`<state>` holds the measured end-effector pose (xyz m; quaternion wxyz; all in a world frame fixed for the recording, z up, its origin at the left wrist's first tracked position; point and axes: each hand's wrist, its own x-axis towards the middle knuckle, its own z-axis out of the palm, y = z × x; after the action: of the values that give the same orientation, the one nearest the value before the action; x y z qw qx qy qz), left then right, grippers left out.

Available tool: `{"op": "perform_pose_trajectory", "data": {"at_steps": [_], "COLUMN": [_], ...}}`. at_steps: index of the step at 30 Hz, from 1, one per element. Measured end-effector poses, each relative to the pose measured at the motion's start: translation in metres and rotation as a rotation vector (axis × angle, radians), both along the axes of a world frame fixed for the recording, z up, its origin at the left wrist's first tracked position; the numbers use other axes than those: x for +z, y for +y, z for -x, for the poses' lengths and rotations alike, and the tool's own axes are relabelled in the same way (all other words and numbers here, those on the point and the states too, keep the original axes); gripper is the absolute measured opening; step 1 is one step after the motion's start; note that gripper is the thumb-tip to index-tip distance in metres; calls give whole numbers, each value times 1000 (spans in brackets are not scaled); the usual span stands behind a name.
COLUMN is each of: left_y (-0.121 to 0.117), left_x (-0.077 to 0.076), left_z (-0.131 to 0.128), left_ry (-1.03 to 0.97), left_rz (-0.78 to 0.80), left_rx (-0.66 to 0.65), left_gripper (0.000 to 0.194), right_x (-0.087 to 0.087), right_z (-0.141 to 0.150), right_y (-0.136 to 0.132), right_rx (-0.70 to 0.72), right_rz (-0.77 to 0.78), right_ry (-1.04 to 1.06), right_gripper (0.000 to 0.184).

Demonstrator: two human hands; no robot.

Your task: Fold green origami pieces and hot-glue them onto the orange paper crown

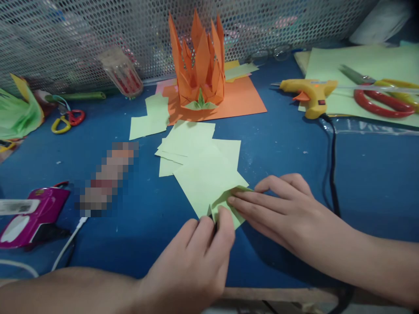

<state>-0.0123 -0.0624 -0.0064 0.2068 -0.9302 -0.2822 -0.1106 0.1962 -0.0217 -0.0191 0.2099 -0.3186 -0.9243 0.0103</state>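
A small piece of light green paper (221, 199), partly folded, is between my hands near the table's front edge. My left hand (196, 257) pinches its near left corner, with the thumb hidden behind the curled fingers. From the right, my right hand (291, 216) holds the paper's right side, its fingertips pressed on the surface. Just beyond lie loose light green paper squares (209, 170), overlapping one another; the nearest one reaches under the folded piece. Farther back, an orange folded-paper flower (201, 69) with tall points and a small green piece at its front stands on orange paper (245, 98).
A yellow glue gun (310, 91) with a black cord lies at the right, by red-and-yellow-handled scissors (382, 100) on green sheets. At the left are a pixelated object (106, 179), a purple device (39, 213), small scissors (68, 122) and a jar (122, 72). Metal mesh (137, 26) backs the blue table.
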Motion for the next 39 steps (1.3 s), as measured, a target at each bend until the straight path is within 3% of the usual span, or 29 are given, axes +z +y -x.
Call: {"op": "perform_pose_trajectory", "data": {"at_steps": [8,12,18,22,32,39], "left_y": [6,5,4,3,3,4], "left_x": [-6,-6,-4,-3,-2,3], "left_z": [-1,0,6,6,7,9], "left_ry": [-247,-286,-104,-67,-107,-71], "left_rz": [125,202,62,65,128,142], "left_rx": [195,159,-17,-15,-3,24], "left_gripper": [26,36,30,34,38,39], "right_x": [-2,-1,0,0,6,-6], "right_z": [-1,-1,2,2,4,2], "right_y": [-2,-2,-1,0,0,1], "right_rx": [-21,-55,-76,-99,-97,-58], "right_rz": [-37,-74,-72,-50,-167,-235], "right_ry": [16,-11,13,56,-45,-76], "right_gripper": [27,27,22,14,21,38]}}
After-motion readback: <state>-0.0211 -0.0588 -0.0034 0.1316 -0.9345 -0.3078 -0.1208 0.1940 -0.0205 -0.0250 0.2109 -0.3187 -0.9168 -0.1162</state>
